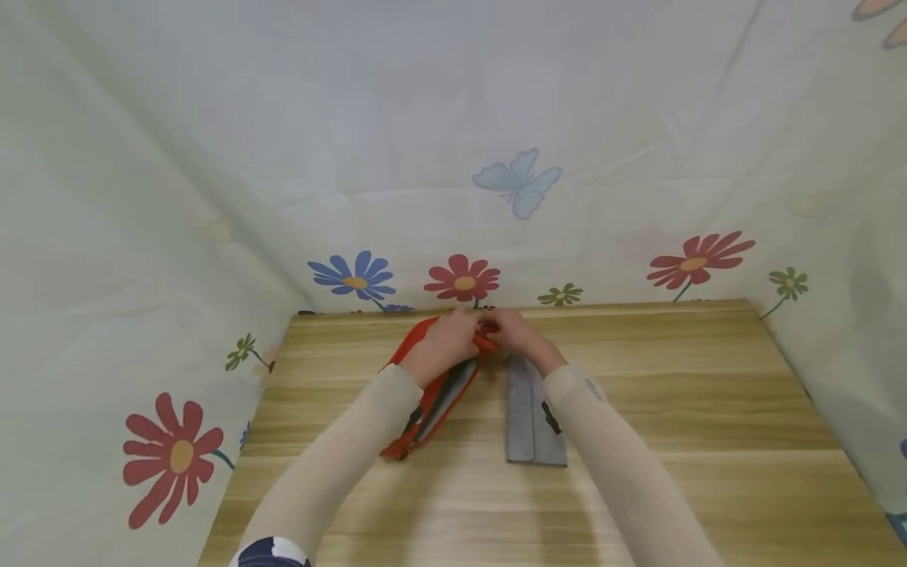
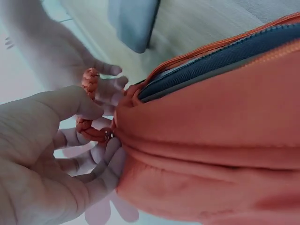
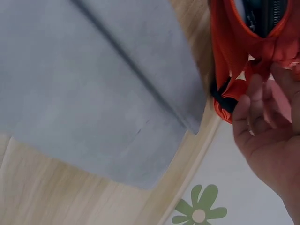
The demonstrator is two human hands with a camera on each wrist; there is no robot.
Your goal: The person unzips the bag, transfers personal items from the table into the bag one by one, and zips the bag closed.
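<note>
A red-orange zippered bag (image 1: 414, 340) lies toward the back of the table, its zip open along the top and a dark lining showing inside. At its far end is a braided red loop (image 2: 89, 79). My left hand (image 2: 51, 154) has its thumb and fingers curled round this loop, fingertips against the bag's end. From the other side, my right hand (image 3: 269, 117) pinches red material at the same end of the bag; exactly which part is hidden by the fingers. Beside the right forearm lies a flat grey case (image 1: 520, 409) with a flap.
The table (image 1: 673, 488) has a wood-grain top. Cloth walls (image 1: 397, 142) printed with flowers and a butterfly stand close round its back and sides. Red webbing (image 3: 227, 56) with a black piece hangs at the bag's end near the table edge.
</note>
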